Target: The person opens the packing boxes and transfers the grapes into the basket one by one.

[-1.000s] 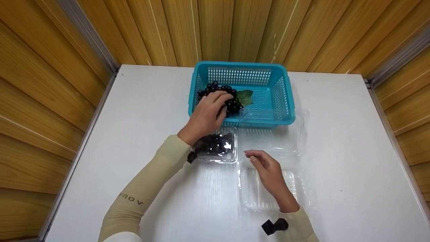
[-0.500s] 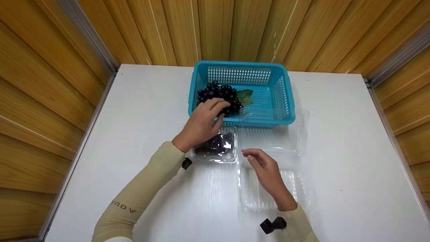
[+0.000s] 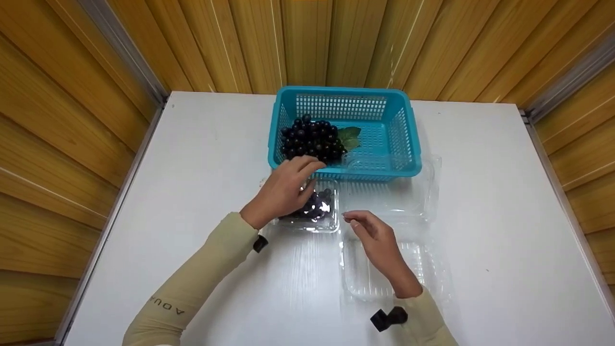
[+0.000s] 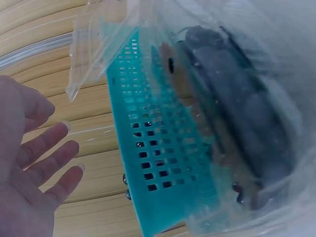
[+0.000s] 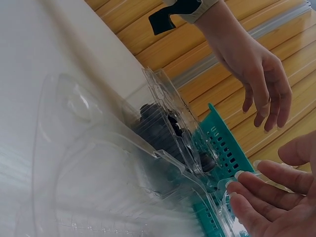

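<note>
My left hand (image 3: 281,189) hovers over the near edge of the teal basket and a closed clear box (image 3: 333,222) of dark grapes, fingers loosely bent and holding nothing. In the left wrist view the same hand (image 4: 34,158) has its fingers spread, with the basket (image 4: 123,143) beyond them. Dark grapes (image 3: 312,137) and a green leaf (image 3: 350,137) lie in the basket's left half. My right hand (image 3: 379,245) is above an opened clear box (image 3: 355,286), its fingers relaxed; in the right wrist view this hand (image 5: 281,197) holds nothing.
The teal basket (image 3: 346,90) stands at the back of the white table (image 3: 202,144). The opened box's lid (image 3: 427,192) lies towards the basket's near right side. Wood-patterned panels (image 3: 307,43) rise behind the table and on both sides.
My left hand has drawn back from over the grapes in the basket towards the closed box, uncovering more grapes. The right hand has shifted slightly to the left.
</note>
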